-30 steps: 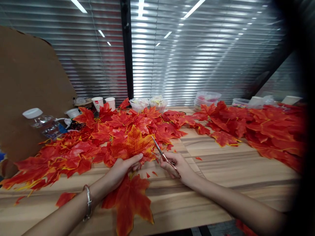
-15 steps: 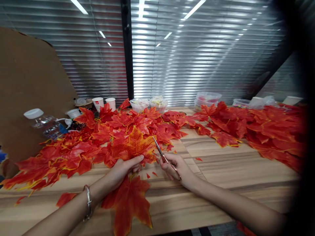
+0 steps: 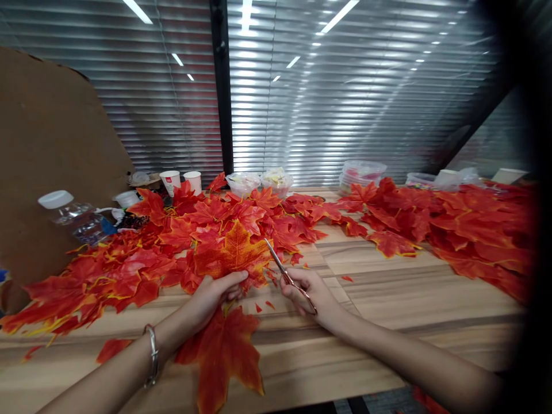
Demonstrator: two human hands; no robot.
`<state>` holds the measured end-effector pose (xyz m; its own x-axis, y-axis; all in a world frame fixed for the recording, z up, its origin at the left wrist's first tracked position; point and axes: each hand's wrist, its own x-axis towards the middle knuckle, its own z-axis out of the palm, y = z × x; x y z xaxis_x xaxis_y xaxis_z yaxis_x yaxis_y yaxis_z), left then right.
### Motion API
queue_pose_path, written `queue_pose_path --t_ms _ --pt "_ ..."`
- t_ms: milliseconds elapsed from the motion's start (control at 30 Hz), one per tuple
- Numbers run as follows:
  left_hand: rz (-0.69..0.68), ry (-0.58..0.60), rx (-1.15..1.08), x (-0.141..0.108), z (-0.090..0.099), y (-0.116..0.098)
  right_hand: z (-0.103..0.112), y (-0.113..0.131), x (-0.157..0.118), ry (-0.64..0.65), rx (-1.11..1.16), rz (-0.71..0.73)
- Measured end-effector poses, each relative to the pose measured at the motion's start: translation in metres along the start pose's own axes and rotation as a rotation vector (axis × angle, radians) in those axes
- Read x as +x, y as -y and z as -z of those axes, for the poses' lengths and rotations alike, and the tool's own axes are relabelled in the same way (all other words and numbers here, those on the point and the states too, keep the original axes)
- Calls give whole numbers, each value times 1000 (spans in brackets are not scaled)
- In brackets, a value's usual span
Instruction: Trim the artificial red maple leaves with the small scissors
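My left hand (image 3: 214,293) pinches the lower edge of an orange maple leaf (image 3: 235,253) and holds it up over the wooden table (image 3: 388,310). My right hand (image 3: 311,292) grips small scissors (image 3: 284,272), their blades pointing up and left and touching the leaf's right edge. Another red leaf (image 3: 224,353) lies flat under my left wrist. Small red offcuts (image 3: 264,306) lie between my hands.
Piles of red leaves cover the table's left (image 3: 107,276) and right (image 3: 466,224). A water bottle (image 3: 73,217), paper cups (image 3: 181,181) and plastic containers (image 3: 259,181) stand at the back. A brown cardboard sheet (image 3: 52,144) leans at the left.
My left hand shifted its grip slightly along the leaf's base. The scissors stay at the leaf's right edge. The view moved a little.
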<state>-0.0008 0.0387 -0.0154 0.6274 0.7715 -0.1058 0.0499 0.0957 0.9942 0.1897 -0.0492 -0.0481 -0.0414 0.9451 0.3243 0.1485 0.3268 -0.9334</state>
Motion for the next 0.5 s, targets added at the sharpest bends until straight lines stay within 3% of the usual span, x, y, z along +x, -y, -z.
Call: queue_pose_path --t_ms 133,267,500 --pt "3 -98 -105 1 2 -4 -1 2 0 -16 6 -45" --pt "8 -176 -74 5 8 -3 -2 1 0 -18 1 -49" --pt "26 -274 -2 6 17 1 1 5 1 83 42 -66"
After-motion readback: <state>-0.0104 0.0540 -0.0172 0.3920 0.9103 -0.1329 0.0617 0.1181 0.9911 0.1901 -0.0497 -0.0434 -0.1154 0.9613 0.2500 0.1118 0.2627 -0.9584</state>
